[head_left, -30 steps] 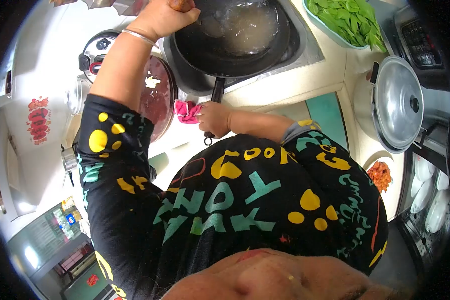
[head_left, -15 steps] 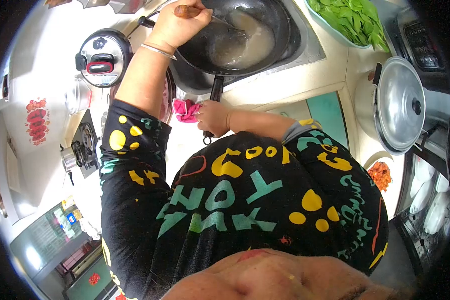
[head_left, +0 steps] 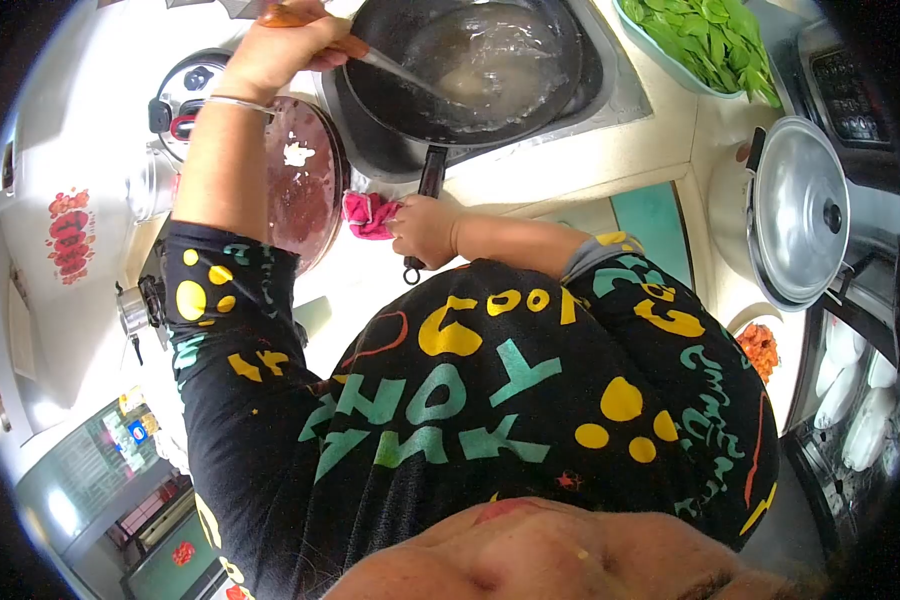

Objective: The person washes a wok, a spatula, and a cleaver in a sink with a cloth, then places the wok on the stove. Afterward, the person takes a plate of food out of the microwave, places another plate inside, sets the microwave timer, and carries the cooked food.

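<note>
Grey metal sink (head_left: pixel 374 152): your left hand (head_left: pixel 288 52) grips a wooden-handled metal utensil (head_left: pixel 395 67), your right hand (head_left: pixel 425 232) a round black wok (head_left: pixel 395 108), cloudy water (head_left: pixel 490 75) rippling, unemptied.

A dark, round pan (head_left: pixel 380 105) sits over a steel sink (head_left: pixel 620 110), its black handle pointing back toward the cook, a hanging ring at the end. Cloudy, greyish water (head_left: pixel 490 60) swirls inside, ripples catching the light and bare dark wall showing around it. A utensil (head_left: pixel 395 68) with an orange-brown wooden grip and slim metal shaft slants in over the pan's left side, its far tip lost in the murky liquid. A bunched pink cloth (head_left: pixel 368 215) with a pale edge lies just left of the pan's handle.
</note>
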Tool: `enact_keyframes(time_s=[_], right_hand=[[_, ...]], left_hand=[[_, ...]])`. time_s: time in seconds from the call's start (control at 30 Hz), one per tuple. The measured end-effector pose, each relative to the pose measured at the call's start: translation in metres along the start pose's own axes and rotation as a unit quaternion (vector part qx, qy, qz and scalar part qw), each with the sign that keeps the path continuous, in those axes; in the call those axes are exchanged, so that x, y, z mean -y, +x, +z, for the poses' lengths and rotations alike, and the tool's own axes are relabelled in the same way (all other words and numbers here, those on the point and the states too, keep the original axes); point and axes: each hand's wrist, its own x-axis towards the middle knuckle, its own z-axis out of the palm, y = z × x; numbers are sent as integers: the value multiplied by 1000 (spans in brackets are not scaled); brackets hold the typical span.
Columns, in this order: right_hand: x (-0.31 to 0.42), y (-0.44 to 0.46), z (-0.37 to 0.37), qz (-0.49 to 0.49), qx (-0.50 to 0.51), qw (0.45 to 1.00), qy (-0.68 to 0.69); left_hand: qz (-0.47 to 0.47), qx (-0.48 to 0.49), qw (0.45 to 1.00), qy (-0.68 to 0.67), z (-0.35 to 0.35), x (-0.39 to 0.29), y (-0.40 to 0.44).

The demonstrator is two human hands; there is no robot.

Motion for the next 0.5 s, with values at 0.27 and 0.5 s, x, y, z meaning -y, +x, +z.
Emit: enact_keyframes(time_s=[0.27,0.5], right_hand=[[1,1,-2,7,1,1000,-2],[0,1,1,10,7,1000,9]], left_hand=[[-26,69,993,91,-46,-34,-2],[16,-15,997,-80,38,-8,2]])
